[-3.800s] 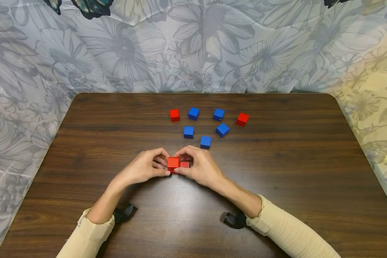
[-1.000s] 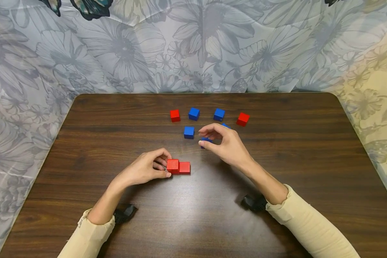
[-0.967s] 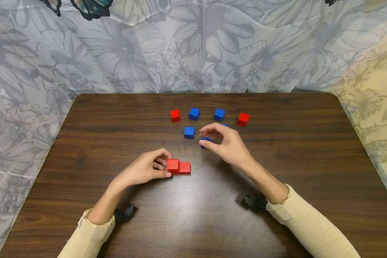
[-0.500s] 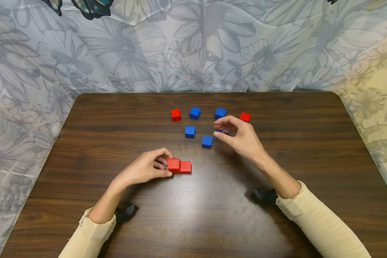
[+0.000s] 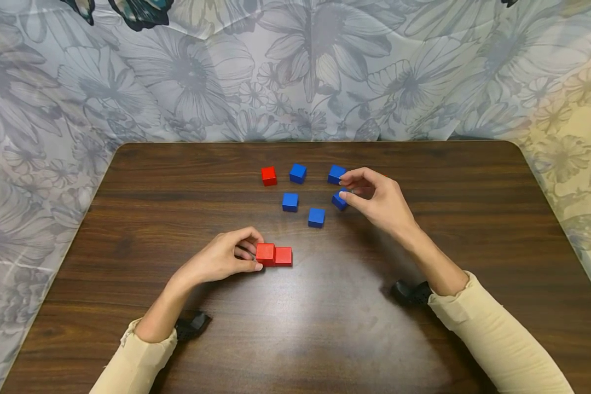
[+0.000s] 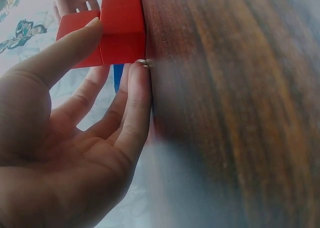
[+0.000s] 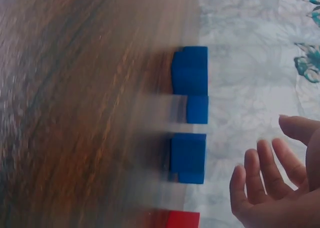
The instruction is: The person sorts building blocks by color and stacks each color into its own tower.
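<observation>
Near the table's middle, one red block (image 5: 265,254) rests on another, and a third red block (image 5: 283,256) lies against the right side of this stack. My left hand (image 5: 226,254) holds the stack from the left, thumb in front and fingers behind. In the left wrist view, the thumb crosses the upper red block (image 6: 75,25). My right hand (image 5: 381,200) hovers over the far right of the block group, its fingers loosely bent around nothing. In the head view its thumb overlaps a blue block (image 5: 339,200). A red block (image 7: 183,220) shows below in the right wrist view, hidden in the head view.
On the brown wooden table (image 5: 177,186), more blue blocks stand apart, among them a near one (image 5: 317,218) and a left one (image 5: 290,202). A red block (image 5: 268,176) stands at the back left. Floral cloth (image 5: 295,71) hangs behind the far edge.
My right hand let go at the red blocks and moved away to the far right, passing above the blue blocks; it now covers the right red block. My left hand stays at the stack.
</observation>
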Demonstrator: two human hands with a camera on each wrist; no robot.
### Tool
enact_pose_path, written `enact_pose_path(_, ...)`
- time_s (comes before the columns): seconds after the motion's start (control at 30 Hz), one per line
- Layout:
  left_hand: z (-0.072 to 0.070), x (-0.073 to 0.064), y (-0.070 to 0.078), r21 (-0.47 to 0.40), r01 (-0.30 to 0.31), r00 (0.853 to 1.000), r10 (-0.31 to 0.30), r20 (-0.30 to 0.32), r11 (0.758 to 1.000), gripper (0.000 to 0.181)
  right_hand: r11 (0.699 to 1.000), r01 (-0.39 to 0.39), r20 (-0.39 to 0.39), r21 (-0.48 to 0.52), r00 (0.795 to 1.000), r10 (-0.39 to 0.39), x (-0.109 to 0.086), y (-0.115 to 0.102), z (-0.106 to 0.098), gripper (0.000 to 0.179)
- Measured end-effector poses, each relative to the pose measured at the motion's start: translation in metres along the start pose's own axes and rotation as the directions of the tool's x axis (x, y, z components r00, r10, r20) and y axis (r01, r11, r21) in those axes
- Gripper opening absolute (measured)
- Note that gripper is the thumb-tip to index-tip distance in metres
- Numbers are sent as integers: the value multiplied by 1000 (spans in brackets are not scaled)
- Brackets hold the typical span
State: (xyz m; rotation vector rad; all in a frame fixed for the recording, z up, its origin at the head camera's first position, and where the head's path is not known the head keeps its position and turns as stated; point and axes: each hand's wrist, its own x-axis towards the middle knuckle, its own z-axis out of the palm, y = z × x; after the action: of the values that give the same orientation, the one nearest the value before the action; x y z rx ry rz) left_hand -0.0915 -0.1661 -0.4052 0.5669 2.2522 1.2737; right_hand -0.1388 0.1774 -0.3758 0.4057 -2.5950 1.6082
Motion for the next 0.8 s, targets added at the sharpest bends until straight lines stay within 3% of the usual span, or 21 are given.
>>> enact_pose_path(0.4, 1, -1, 2, 16, 3, 1000, -3, -6, 1000, 39, 994, -27, -53, -108, 998, 21, 6, 10, -20, 28)
enact_pose_path(0.8, 1, -1, 2, 28, 17, 1000, -17, -6, 999, 39, 992, -27, -94, -127, 995, 15, 12, 21, -33, 26)
